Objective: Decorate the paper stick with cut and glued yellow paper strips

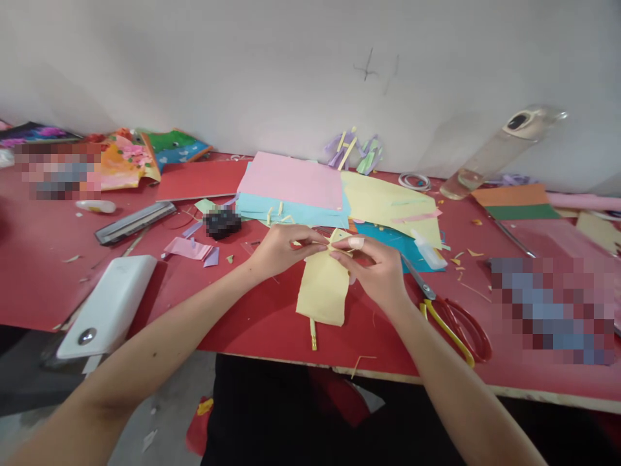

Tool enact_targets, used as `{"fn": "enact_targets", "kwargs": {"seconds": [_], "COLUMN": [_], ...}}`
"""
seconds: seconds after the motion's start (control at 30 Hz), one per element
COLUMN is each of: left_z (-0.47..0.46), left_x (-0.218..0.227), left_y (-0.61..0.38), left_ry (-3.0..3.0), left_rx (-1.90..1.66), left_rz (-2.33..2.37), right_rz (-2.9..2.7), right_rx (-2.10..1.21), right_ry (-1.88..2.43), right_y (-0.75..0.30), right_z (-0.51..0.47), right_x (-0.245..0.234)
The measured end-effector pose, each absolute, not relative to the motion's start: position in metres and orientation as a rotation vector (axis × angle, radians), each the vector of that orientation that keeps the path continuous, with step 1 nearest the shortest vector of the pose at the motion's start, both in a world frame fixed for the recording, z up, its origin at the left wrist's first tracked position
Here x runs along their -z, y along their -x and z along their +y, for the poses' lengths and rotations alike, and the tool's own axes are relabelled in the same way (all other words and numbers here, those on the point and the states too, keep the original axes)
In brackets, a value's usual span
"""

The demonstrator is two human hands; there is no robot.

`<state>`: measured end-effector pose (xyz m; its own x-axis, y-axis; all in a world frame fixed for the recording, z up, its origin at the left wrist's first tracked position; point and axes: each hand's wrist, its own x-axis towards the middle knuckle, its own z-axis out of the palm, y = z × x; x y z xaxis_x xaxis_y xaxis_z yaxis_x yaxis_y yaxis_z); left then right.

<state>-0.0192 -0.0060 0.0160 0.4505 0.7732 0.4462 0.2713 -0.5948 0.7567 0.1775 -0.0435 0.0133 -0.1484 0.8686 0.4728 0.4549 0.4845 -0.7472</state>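
Both my hands meet over the middle of the red table (272,317). My left hand (281,249) pinches the top edge of a pale yellow sheet of paper (324,291) between thumb and fingers. My right hand (376,268) pinches the same top edge from the other side, its fingers curled. The sheet hangs down from my fingers and its lower part lies on the table. A thin yellow paper strip (313,334) sticks out below the sheet's bottom edge.
Red-handled scissors (453,317) lie right of my right hand, a small glue bottle (429,251) behind it. Pink (291,181), blue and yellow sheets are stacked further back. A white power bank (109,304) and a metal ruler (133,222) sit left. A clear bottle (499,152) leans on the wall.
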Motion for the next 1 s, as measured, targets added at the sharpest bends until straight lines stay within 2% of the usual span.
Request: {"fn": "enact_targets", "kwargs": {"seconds": [0.5, 1.0], "left_z": [-0.003, -0.014], "left_x": [-0.031, -0.016], "left_y": [0.018, 0.026], "left_ry": [-2.054, -1.952], "left_rx": [-0.908, -0.931], "left_rz": [0.935, 0.909], "right_rz": [-1.776, -2.015], "right_rx": [-0.529, -0.418], "right_ry": [1.130, 1.113], "right_y": [-0.186, -0.186], "right_z": [-0.041, -0.045], "right_x": [-0.010, -0.015]}}
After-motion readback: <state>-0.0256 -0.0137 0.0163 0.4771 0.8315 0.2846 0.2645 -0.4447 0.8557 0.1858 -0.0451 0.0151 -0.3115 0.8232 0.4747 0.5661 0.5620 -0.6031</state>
